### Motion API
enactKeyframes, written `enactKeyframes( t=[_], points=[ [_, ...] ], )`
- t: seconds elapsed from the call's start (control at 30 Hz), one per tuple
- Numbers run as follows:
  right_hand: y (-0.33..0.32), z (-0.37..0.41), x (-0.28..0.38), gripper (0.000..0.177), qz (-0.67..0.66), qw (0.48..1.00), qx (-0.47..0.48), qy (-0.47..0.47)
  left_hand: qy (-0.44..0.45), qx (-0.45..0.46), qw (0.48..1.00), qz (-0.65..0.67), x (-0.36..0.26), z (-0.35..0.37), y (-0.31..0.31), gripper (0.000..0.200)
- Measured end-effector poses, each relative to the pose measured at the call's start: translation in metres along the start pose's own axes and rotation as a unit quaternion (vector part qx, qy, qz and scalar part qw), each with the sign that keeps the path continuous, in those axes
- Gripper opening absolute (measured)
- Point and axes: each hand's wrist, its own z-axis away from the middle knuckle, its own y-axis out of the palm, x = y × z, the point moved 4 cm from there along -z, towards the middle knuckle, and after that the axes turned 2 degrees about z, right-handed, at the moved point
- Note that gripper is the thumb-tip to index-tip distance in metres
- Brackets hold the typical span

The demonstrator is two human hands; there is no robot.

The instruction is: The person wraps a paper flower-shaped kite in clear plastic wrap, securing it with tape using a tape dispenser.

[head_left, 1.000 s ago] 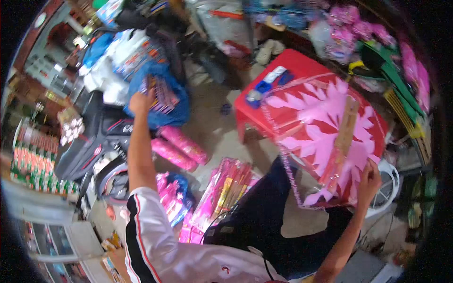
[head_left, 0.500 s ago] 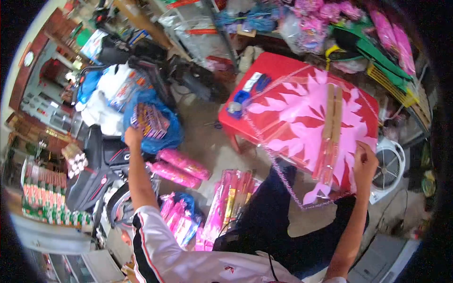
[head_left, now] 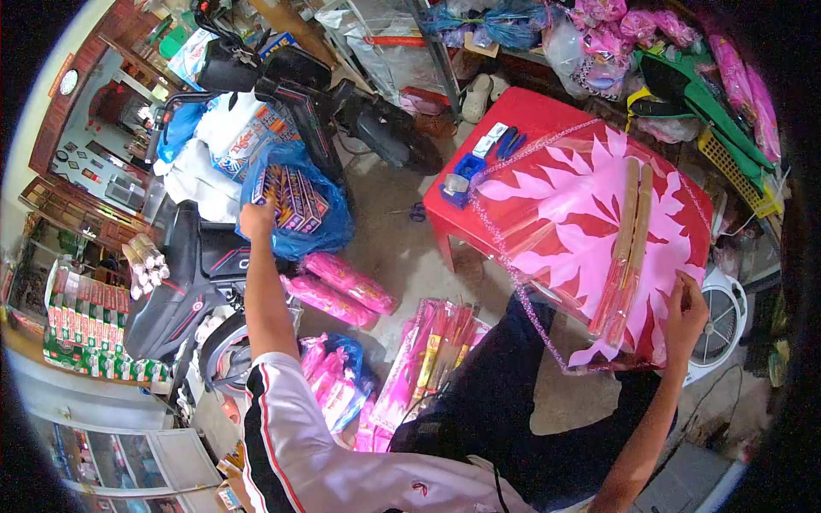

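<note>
My left hand [head_left: 257,219] reaches to the near edge of a blue plastic bag [head_left: 329,224] that holds purple patterned boxes [head_left: 295,199]; whether the fingers grip anything is too small to tell. At the right edge of the red table [head_left: 479,235], my right hand [head_left: 687,315] rests by a clear sheet with a pink leaf-shaped print [head_left: 547,248], its fingers bent over the sheet's border. Two bundles of thin sticks with brown upper parts [head_left: 629,231] lie on that sheet. A blue tape dispenser [head_left: 456,190] and a white box [head_left: 490,139] stand at the table's far left corner.
A motorbike [head_left: 184,291] with bags on it stands at the left. Pink wrapped rolls [head_left: 346,286] and stick packets [head_left: 428,355] lie on the floor near my legs. A white fan [head_left: 718,325] stands right of the table. Scissors [head_left: 417,211] lie on the floor.
The view has shifted, so the table and motorbike appear further right. My left hand has moved slightly up relative to the blue bag. My right hand remains at the sheet's edge.
</note>
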Motion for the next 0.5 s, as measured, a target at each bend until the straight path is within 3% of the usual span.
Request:
enactKeyframes(
  t=[0.1, 0.2, 0.3, 0.43, 0.47, 0.5],
  points=[
    [0.001, 0.000, 0.000, 0.021, -0.027, 0.999, 0.021, 0.042, 0.039, -0.074, 0.996, 0.033, 0.000, 0.012, -0.008, 0.060],
    [-0.005, -0.001, 0.019, 0.022, 0.018, 0.997, 0.034, 0.061, 0.135, -0.158, 0.975, 0.075, 0.005, 0.050, -0.043, 0.051],
    [-0.005, -0.001, 0.012, 0.022, 0.022, 1.000, 0.016, 0.002, 0.271, -0.249, 0.925, 0.098, 0.026, 0.082, -0.081, 0.041],
    [-0.003, 0.002, 0.007, 0.023, 0.018, 1.000, 0.019, 0.013, 0.236, -0.175, 0.878, 0.378, 0.069, 0.099, -0.116, 0.032],
    [-0.005, 0.002, 0.011, 0.023, 0.005, 1.000, 0.015, 0.014, 0.225, -0.206, 0.884, 0.354, 0.060, 0.117, -0.142, 0.031],
    [-0.008, 0.002, 0.010, 0.023, -0.004, 1.000, 0.011, 0.016, 0.254, -0.231, 0.856, 0.387, 0.054, 0.128, -0.159, 0.030]
  ],
)
